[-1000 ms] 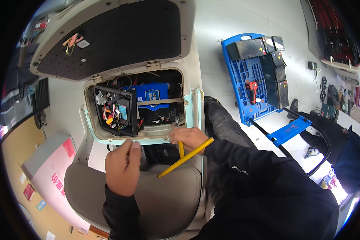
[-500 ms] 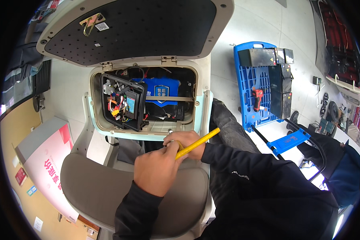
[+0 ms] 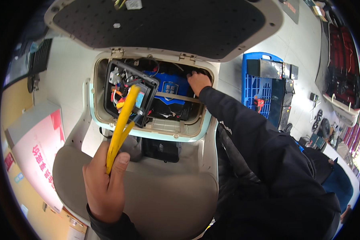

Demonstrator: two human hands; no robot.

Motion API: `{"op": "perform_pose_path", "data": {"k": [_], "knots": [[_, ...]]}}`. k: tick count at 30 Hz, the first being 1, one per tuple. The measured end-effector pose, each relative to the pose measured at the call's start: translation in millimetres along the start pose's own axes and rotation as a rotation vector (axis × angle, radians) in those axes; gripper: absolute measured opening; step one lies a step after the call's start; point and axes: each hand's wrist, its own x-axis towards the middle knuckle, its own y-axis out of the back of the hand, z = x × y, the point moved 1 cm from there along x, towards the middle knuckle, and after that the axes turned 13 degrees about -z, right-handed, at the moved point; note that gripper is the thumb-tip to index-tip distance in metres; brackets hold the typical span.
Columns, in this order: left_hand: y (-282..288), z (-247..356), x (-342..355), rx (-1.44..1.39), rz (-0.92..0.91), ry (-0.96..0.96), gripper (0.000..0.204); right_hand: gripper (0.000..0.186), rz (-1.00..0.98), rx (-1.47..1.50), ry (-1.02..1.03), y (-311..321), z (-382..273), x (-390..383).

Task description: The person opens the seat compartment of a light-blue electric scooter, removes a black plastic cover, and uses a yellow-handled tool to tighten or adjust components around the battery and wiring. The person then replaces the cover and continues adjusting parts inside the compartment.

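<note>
Two hands are in view: the left hand [image 3: 104, 192] is wrapped around one yellow tool [image 3: 119, 128], raised above the one grey seat [image 3: 164, 196], while the right hand [image 3: 199, 83] reaches into the right end of the one open compartment [image 3: 182, 137], fingers bent; whether it grips anything I cannot tell. Inside, one tilted black tray [image 3: 151, 82] of tangled wires sits left of one blue-labelled pack [image 3: 181, 85], crossed by one pale strap [image 3: 178, 97]. The single lid [image 3: 168, 28], on two hinges [image 3: 187, 59], bears two white labels [image 3: 134, 4], one with a square code. The pack's label shows a shield outline and white characters. One blue trolley [image 3: 250, 90] carries one red drill [image 3: 259, 105] and several black boxes [image 3: 264, 69], some with yellow stickers. Red lettering runs down one pink sign [image 3: 38, 156].
</note>
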Motion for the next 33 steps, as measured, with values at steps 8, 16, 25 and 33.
{"op": "perform_pose_path", "data": {"k": [8, 16, 25, 33], "knots": [[35.6, -21.7, 0.2, -0.169, 0.099, 0.044, 0.036, 0.015, -0.075, -0.109, 0.086, -21.1, 10.6, 24.2], [56.4, -48.2, 0.2, -0.147, 0.112, 0.162, 0.041, 0.017, -0.2, -0.229, 0.002, -1.4, -10.1, 21.1], [50.3, -48.5, -15.7, 0.021, 0.428, 0.05, 0.04, 0.013, -0.386, -0.282, 0.228, 25.2, -30.1, -44.3], [53.2, -48.4, -1.8, -0.181, 0.398, -0.087, 0.033, 0.017, -0.519, -0.432, 0.15, -3.5, -16.9, -37.9]]}}
